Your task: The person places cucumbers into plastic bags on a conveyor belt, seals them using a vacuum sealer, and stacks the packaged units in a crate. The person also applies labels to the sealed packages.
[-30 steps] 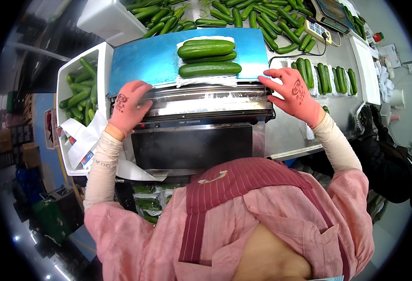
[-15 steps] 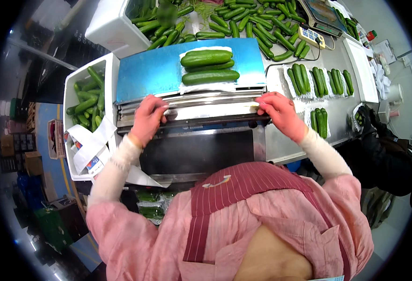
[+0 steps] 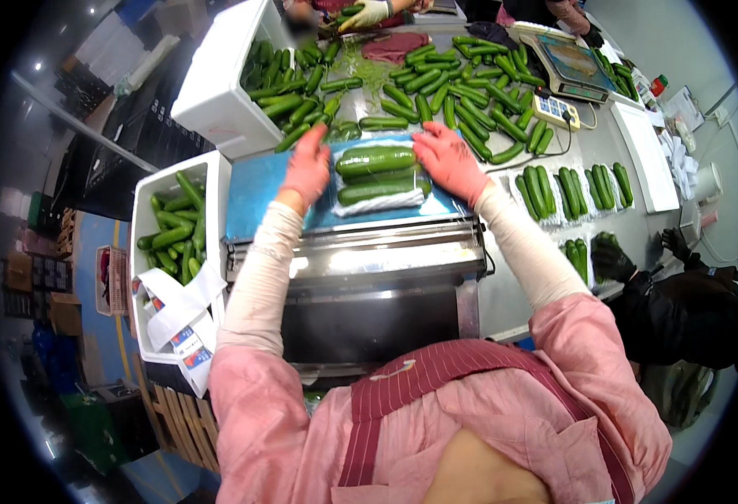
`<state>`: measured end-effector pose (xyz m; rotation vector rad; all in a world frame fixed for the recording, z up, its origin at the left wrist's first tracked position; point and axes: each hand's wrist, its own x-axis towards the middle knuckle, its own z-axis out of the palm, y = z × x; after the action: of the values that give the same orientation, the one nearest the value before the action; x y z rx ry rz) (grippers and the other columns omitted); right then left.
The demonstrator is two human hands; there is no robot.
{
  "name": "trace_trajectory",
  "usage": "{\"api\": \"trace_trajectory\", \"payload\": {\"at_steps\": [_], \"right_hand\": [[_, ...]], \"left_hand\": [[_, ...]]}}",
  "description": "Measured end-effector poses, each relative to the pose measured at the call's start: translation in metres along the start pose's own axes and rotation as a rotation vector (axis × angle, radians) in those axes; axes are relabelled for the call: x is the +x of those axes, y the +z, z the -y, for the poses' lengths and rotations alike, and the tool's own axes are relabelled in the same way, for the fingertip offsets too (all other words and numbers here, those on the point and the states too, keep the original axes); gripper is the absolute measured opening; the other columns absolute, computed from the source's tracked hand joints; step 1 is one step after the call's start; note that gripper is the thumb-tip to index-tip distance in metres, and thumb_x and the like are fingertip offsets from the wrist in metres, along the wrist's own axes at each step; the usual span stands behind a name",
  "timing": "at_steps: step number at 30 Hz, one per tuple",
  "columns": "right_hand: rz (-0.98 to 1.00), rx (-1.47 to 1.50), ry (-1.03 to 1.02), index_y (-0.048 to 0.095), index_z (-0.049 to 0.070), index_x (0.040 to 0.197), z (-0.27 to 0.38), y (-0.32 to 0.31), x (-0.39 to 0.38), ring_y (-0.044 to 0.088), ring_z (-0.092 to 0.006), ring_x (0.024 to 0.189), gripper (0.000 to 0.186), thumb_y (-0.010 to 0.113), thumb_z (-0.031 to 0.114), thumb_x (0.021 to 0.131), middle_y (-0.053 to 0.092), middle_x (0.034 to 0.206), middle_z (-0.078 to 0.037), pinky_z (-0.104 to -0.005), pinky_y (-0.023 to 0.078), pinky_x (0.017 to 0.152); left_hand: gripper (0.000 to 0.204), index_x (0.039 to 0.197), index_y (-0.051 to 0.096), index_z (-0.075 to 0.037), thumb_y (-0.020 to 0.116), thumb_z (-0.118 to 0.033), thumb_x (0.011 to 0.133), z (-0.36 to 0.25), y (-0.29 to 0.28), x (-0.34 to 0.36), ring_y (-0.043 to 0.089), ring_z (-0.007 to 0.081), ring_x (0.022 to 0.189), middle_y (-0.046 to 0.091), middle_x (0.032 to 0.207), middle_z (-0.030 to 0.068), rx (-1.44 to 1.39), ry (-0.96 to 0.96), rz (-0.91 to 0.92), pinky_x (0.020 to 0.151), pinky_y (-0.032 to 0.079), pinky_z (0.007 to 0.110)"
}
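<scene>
Several long, glossy green cucumbers point(image 3: 376, 160) on white foam netting point(image 3: 377, 204), under clear shiny film point(image 3: 398, 157), lie right of the middle on a flat blue metal plate point(image 3: 260, 189), near its far edge. My pink-gloved left hand point(image 3: 306, 170) is just beside their left end, fingers blurred; my pink-gloved right hand point(image 3: 450, 161) is at their right end, fingertips bent. Whether either hand's fingers are clamped on the film, I cannot tell.

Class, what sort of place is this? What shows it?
Probably a vegetable-packing workroom: long green vegetables heaped on a metal table, a weighing scale, and a film-wrapped pack.
</scene>
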<state>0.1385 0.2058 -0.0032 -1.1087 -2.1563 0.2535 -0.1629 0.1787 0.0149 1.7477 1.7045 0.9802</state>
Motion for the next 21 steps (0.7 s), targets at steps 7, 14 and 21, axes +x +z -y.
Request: {"api": "trace_trajectory", "payload": {"at_steps": [7, 14, 21], "right_hand": [[-0.022, -0.109, 0.018, 0.073, 0.007, 0.100, 0.016, -0.003, -0.013, 0.060, -0.0319, 0.104, 0.031, 0.054, 0.032, 0.097, 0.067, 0.111, -0.012, -0.0429, 0.046, 0.092], [0.002, 0.359, 0.406, 0.068, 0.002, 0.092, 0.037, -0.019, -0.029, 0.060, -0.0317, 0.099, 0.031, 0.060, 0.032, 0.095, 0.066, 0.100, -0.013, -0.0393, 0.046, 0.088], [0.102, 1.117, 0.792, 0.059, 0.001, 0.105, 0.066, -0.019, -0.041, 0.048, -0.0093, 0.077, 0.037, 0.047, 0.036, 0.105, 0.057, 0.087, -0.002, -0.0260, 0.043, 0.069]], "left_hand": [[0.037, 0.136, 0.055, -0.009, 0.045, -0.010, 0.101, 0.009, 0.001, -0.008, 0.051, 0.0327, 0.128, 0.057, 0.136, 0.0180, 0.241, 0.173, 0.288, 0.110, 0.038, 0.037], [0.034, 0.129, 0.059, -0.001, 0.057, -0.017, 0.099, 0.005, 0.009, -0.028, 0.055, 0.0098, 0.102, 0.063, 0.113, 0.0022, -0.651, -0.145, 0.213, 0.088, 0.044, 0.024], [0.019, 0.099, 0.065, -0.006, 0.062, -0.024, 0.098, 0.013, 0.018, -0.053, 0.050, 0.0084, 0.076, 0.057, 0.082, -0.0034, -0.670, -0.179, -0.047, 0.068, 0.041, 0.024]]}}
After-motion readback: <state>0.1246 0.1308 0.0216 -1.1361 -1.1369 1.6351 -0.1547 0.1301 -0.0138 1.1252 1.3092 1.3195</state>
